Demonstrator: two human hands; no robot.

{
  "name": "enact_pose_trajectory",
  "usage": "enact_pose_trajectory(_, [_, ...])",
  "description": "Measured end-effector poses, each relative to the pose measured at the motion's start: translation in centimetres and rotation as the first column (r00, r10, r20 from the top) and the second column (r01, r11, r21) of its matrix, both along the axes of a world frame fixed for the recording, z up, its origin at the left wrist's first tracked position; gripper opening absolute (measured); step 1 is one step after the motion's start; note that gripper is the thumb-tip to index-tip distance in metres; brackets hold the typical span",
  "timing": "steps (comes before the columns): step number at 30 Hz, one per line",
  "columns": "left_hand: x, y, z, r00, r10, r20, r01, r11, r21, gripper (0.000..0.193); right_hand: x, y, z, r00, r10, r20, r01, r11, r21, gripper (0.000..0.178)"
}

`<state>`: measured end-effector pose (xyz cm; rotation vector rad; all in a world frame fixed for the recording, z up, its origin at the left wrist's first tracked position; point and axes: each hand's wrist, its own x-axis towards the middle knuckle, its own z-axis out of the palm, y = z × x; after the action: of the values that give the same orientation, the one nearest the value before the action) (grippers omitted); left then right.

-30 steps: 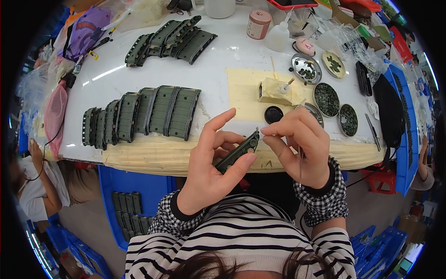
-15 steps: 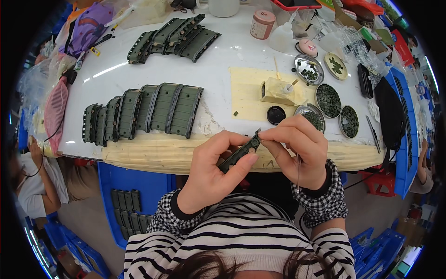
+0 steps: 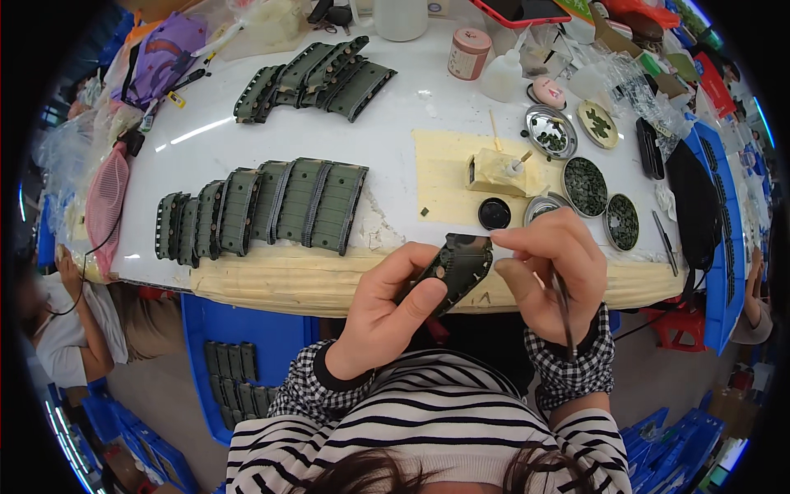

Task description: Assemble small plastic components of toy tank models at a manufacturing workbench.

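Note:
My left hand [image 3: 383,309] grips a dark green curved plastic part [image 3: 463,267], thumb on its near side, its broad face and notched edge turned into view. Beside it, my right hand [image 3: 564,267] has index finger and thumb parted close to the part's right end. A thin dark tool [image 3: 564,317] is tucked in that hand's other fingers, its narrow end pointing down toward the wrist; its exact kind is not clear. Several similar green curved parts [image 3: 329,206] stand in a row at the left of the table. A second group [image 3: 317,82] lies behind them.
Round tins of small green pieces [image 3: 585,185] stand at right, near a tape-wrapped block [image 3: 499,171] and a black round cap [image 3: 494,214]. A padded cream edge [image 3: 271,276] lines the table front. Below, a blue tray [image 3: 197,329] holds more green parts. Other people sit at both sides.
The part in my left hand has turned, from edge-on to showing its broad face. My right hand has moved slightly right, its finger and thumb parting, and the thin tool has swung into clearer view.

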<state>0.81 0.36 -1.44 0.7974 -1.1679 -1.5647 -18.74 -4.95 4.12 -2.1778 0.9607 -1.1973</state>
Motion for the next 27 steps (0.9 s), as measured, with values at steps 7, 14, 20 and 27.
enact_pose_trajectory(7, [-0.5, -0.2, -0.9, 0.989, -0.012, -0.151, 0.014, 1.000, 0.010, 0.053, -1.2, 0.8, -1.6, 0.994, -0.049, 0.102, 0.039, 0.994, 0.098, 0.020])
enact_pose_trajectory(14, [-1.0, 0.0, -1.1, 0.981, 0.004, -0.196, -0.003, 1.000, 0.007, 0.054, -0.8, 1.3, -2.1, 0.993, -0.034, 0.112, 0.021, 0.993, 0.113, 0.021])
enact_pose_trajectory(20, [0.7, 0.6, 0.4, 0.869, 0.076, -0.489, 0.095, 0.944, 0.316, 0.049, -1.6, 2.1, -2.0, 0.988, -0.136, 0.073, 0.126, 0.984, 0.129, 0.013])
enact_pose_trajectory(27, [3.4, -0.7, 1.1, 0.707, 0.591, 0.388, -0.475, 0.803, -0.359, 0.062, -1.9, 2.7, -2.4, 0.993, -0.116, 0.026, 0.112, 0.983, 0.143, 0.011])
